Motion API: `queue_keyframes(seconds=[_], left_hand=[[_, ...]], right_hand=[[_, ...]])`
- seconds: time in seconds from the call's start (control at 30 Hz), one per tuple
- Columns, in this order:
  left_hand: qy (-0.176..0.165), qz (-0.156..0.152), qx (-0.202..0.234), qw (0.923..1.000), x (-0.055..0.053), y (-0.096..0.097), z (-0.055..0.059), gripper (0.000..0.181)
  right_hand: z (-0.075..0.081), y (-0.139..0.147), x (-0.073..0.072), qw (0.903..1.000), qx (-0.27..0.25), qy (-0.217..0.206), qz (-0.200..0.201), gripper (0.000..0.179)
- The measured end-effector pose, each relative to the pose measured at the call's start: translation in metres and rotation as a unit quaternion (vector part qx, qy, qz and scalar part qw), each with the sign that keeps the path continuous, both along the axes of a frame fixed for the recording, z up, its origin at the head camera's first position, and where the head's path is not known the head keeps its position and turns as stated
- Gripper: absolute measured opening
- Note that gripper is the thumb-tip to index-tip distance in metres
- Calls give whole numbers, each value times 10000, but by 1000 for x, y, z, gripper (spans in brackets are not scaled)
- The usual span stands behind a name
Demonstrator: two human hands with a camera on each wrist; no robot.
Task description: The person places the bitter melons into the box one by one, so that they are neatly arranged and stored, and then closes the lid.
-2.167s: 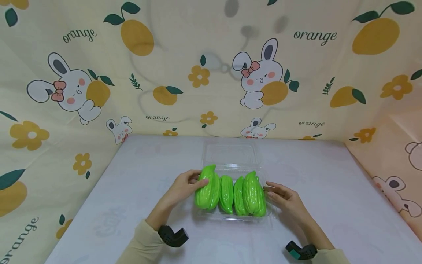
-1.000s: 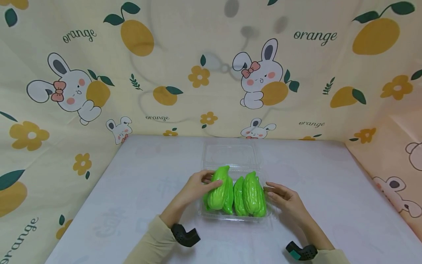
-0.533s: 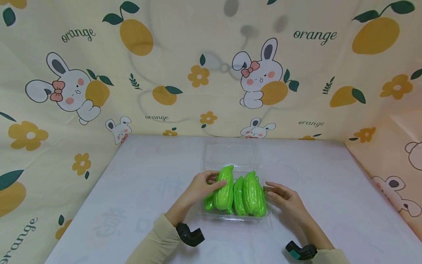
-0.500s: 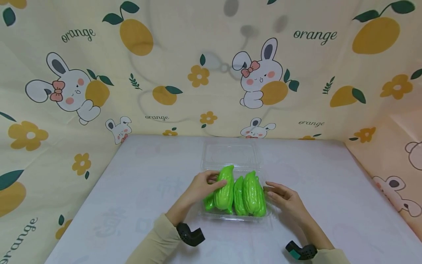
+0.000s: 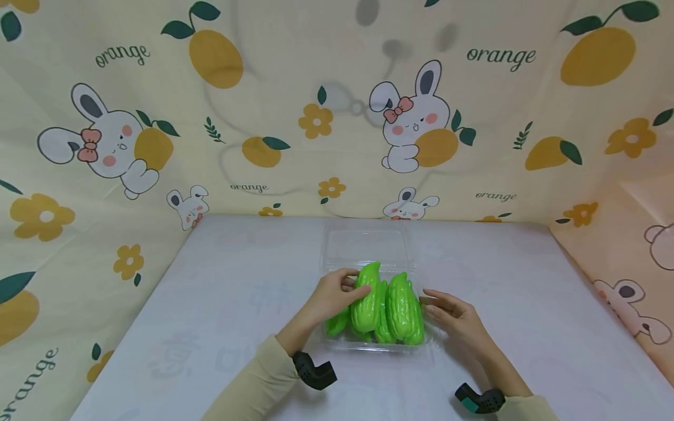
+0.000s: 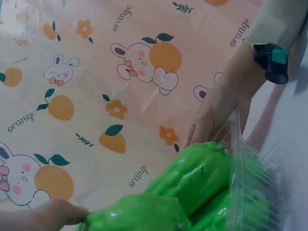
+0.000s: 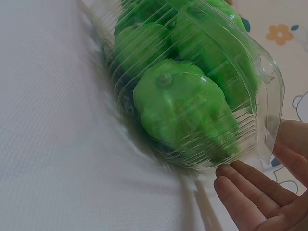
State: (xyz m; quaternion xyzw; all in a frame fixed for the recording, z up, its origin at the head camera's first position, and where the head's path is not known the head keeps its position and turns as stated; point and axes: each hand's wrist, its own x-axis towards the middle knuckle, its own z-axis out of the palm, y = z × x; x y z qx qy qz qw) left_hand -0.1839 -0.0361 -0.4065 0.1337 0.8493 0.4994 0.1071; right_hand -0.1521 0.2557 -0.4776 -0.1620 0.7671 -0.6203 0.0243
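A clear plastic box (image 5: pixel 368 347) holds several glossy, ridged green bitter gourds (image 5: pixel 402 316). My left hand (image 5: pixel 332 297) grips one bitter gourd (image 5: pixel 367 304) between thumb and fingers, above the others and left of the box's middle. Below it, parts of other gourds show. In the left wrist view, my left thumb (image 6: pixel 57 214) lies along the held gourd. My right hand (image 5: pixel 455 316) is at the box's right side with fingers extended; in the right wrist view, its fingertips (image 7: pixel 226 172) touch the ribbed wall from outside.
The box's clear lid (image 5: pixel 367 245) lies folded back behind it on the white tabletop (image 5: pixel 210 327). A printed cloth (image 5: pixel 284 70) with rabbits and oranges hangs behind and at both sides. A black camera sits on each wrist.
My left hand has carried the held gourd rightward over the box, from its left end toward the middle. The right hand has stayed at the box's side.
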Motion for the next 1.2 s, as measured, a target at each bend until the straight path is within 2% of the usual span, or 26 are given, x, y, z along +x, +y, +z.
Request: queue_keyframes(seconds=[0.17, 0.7, 1.2], left_hand=[[45, -41, 60, 10000, 0, 2, -1, 54], [-26, 18, -76, 10000, 1, 10, -1, 54], [485, 140, -637, 9967, 1, 15, -3, 55]], right_hand=[[-3, 1, -1, 9998, -167, 59, 111, 43], [-1, 1, -1, 9999, -137, -22, 88, 44], [0, -1, 1, 10000, -79, -23, 11, 44]])
